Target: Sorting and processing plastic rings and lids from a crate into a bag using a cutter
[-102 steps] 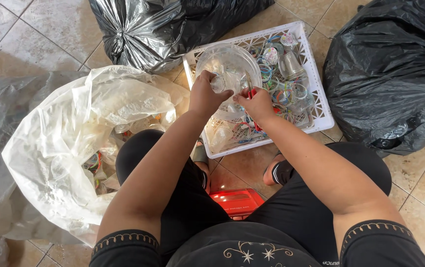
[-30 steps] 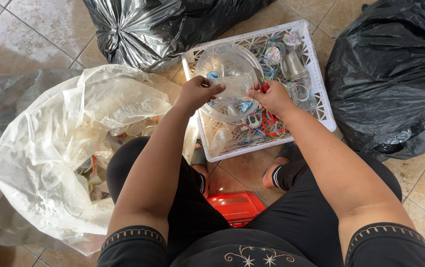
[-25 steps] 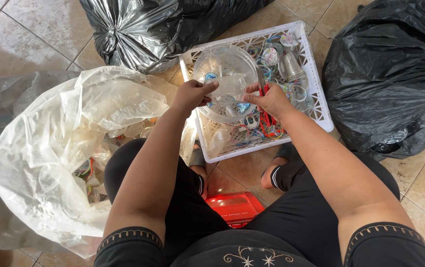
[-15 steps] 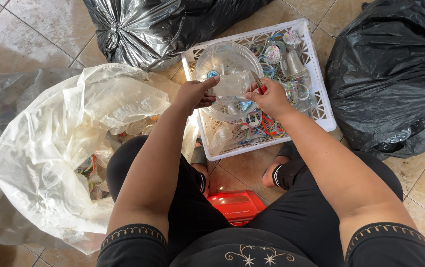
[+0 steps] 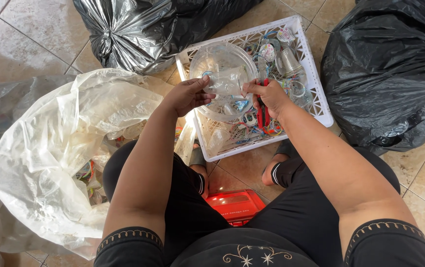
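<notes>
Clear crinkled plastic piece [image 5: 226, 82] pinched between left hand [image 5: 187, 95] and right hand [image 5: 270, 95], fingers clamped on edges; red-handled tool [image 5: 263, 112] gripped too; white lattice crate [image 5: 316, 94] beneath.

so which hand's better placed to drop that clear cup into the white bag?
Left, probably. The left hand already grips the clear plastic cup and is on the side of the open white bag. The right hand also holds the red-handled tool and sits over the white crate.
</notes>
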